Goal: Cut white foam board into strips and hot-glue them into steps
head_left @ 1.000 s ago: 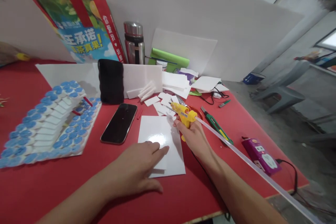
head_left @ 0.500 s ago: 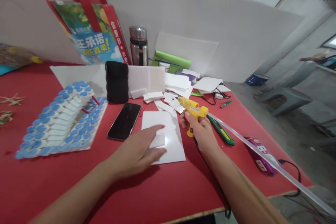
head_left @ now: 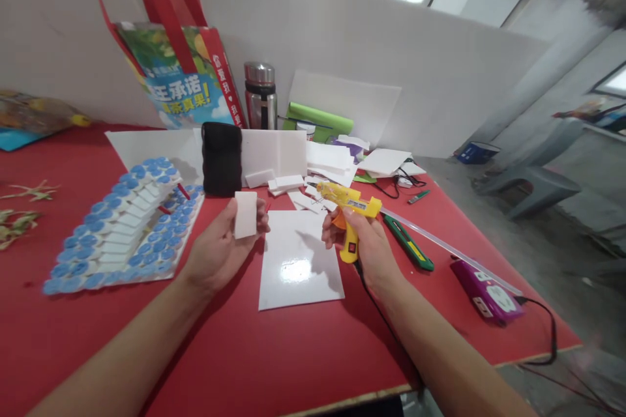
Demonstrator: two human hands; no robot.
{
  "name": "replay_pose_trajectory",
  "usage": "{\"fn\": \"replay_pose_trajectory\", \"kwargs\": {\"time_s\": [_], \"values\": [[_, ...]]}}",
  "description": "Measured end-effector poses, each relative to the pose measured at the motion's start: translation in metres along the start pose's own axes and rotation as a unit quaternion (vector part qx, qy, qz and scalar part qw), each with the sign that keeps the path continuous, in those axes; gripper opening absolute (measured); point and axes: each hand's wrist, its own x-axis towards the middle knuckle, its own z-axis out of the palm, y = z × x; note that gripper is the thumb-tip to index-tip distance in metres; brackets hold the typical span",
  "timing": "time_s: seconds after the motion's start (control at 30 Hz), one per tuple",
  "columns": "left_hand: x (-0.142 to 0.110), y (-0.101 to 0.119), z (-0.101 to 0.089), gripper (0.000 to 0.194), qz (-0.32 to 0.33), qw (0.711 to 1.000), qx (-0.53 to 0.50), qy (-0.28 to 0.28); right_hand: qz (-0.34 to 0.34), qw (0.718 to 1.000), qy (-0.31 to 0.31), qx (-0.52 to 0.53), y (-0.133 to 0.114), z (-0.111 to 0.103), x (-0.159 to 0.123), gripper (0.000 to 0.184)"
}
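Between the fingers and thumb of my left hand (head_left: 215,251) is a small white foam board piece (head_left: 245,215), held upright above the table. My right hand (head_left: 369,244) grips a yellow glue gun (head_left: 349,208) by its handle, its nozzle pointing left. A long clear glue stick (head_left: 440,247) runs out of the gun's back toward the lower right. Below and between both hands lies a white board (head_left: 298,267) with a glossy surface, flat on the red table (head_left: 244,352). The phone seen earlier is hidden behind my left hand.
At left stands a model with blue discs and white steps (head_left: 132,228). A black case (head_left: 222,158), steel flask (head_left: 261,96) and printed bag (head_left: 180,88) line the back. White scraps (head_left: 286,184), a green cutter (head_left: 408,242) and a purple power strip (head_left: 486,293) lie around.
My left hand has lifted the small foam board piece off the white board and moved left with it. The glue gun stays in my right hand, and the view has shifted slightly.
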Motion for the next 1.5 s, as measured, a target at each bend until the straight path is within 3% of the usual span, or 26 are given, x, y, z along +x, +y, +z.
{"fn": "replay_pose_trajectory", "kwargs": {"time_s": [0.2, 0.4, 0.5, 0.6, 0.87, 1.07, 1.5], "values": [[-0.007, 0.004, 0.002, 0.030, -0.065, 0.997, -0.035, -0.016, -0.075, 0.995, -0.058, -0.029, -0.015, 0.030, -0.001, 0.020], [-0.005, 0.000, -0.007, 0.021, -0.072, 0.995, -0.045, -0.047, -0.078, 0.990, -0.095, -0.073, 0.007, 0.012, -0.010, 0.025], [-0.004, -0.001, -0.013, 0.037, -0.074, 0.994, -0.038, -0.066, -0.071, 0.988, -0.119, -0.069, 0.009, 0.004, -0.012, 0.025], [-0.004, -0.001, -0.015, 0.046, -0.084, 0.993, -0.032, -0.078, -0.066, 0.987, -0.130, -0.073, 0.008, 0.002, -0.012, 0.027], [-0.004, -0.006, -0.013, 0.045, -0.097, 0.988, -0.002, -0.123, -0.033, 0.981, -0.150, -0.119, 0.012, 0.004, -0.016, 0.040], [-0.005, -0.007, -0.011, 0.047, -0.094, 0.985, 0.025, -0.139, -0.036, 0.984, -0.134, -0.114, 0.011, 0.008, -0.017, 0.036], [-0.005, -0.010, -0.012, 0.045, -0.118, 0.983, 0.005, -0.138, -0.041, 0.981, -0.115, -0.148, 0.018, 0.003, -0.015, 0.049]]}}
